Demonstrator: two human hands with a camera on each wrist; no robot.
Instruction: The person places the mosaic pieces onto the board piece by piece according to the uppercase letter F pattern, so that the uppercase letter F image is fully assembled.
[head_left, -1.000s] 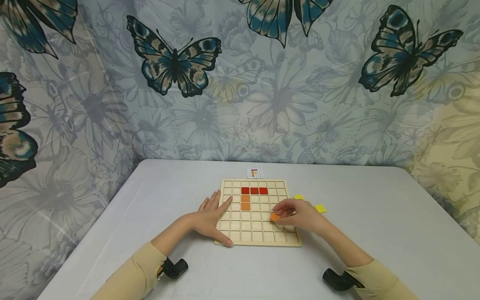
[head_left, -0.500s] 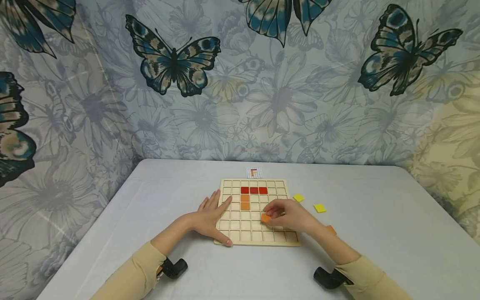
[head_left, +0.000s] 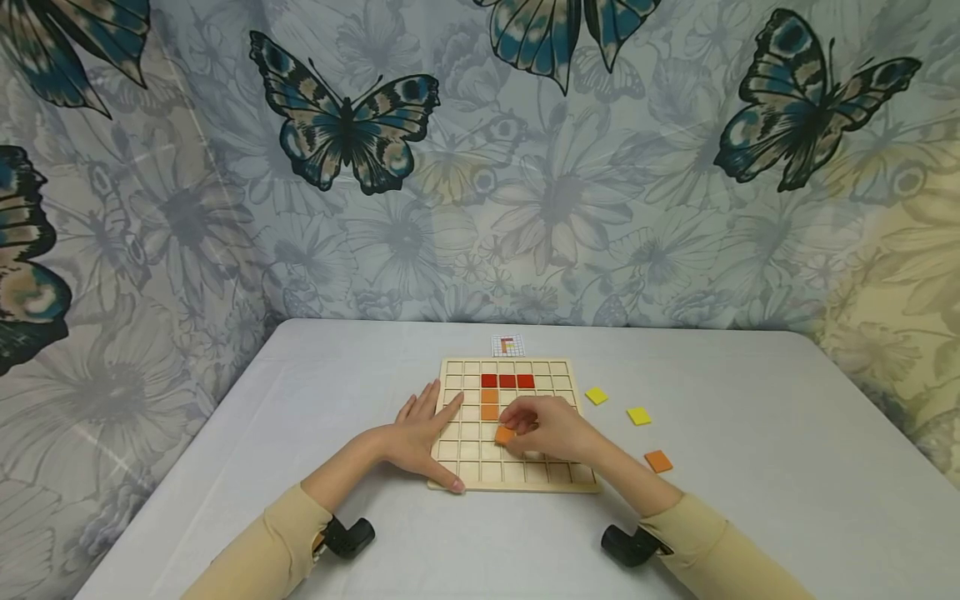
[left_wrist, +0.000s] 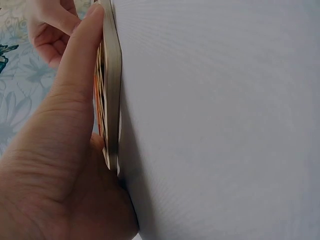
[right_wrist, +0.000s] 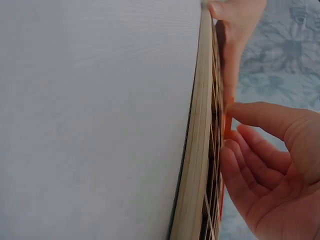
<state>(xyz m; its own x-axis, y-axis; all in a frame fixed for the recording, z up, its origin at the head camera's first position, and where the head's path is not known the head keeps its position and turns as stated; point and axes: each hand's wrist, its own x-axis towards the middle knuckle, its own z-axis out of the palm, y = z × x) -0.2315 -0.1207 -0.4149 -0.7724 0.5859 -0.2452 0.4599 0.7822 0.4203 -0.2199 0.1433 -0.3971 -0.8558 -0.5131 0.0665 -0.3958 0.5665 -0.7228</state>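
Observation:
A square wooden grid board (head_left: 517, 477) lies on the white-covered table. Three red tiles (head_left: 507, 381) sit in a row in its upper cells, with two orange tiles (head_left: 490, 397) in a column under the leftmost red one. My left hand (head_left: 415, 437) rests with spread, straight fingers on the board's left side, thumb at the near left corner. Between thumb and fingers my right hand (head_left: 551, 427) pinches another orange tile (right_wrist: 228, 122), low over the board, just below and right of the orange column. In the right wrist view that tile appears nearly edge-on.
Right of the board lie two yellow tiles (head_left: 639, 416) and one loose orange tile (head_left: 658, 461). A small card (head_left: 507, 346) printed with a coloured grid pattern lies behind the board. Butterfly-patterned cloth (head_left: 348, 133) hangs behind the table (head_left: 750, 400).
My right hand has moved left across the board with the pinched orange tile, towards the orange column. The loose orange tile at right has come into view from under the forearm. My left hand stays put.

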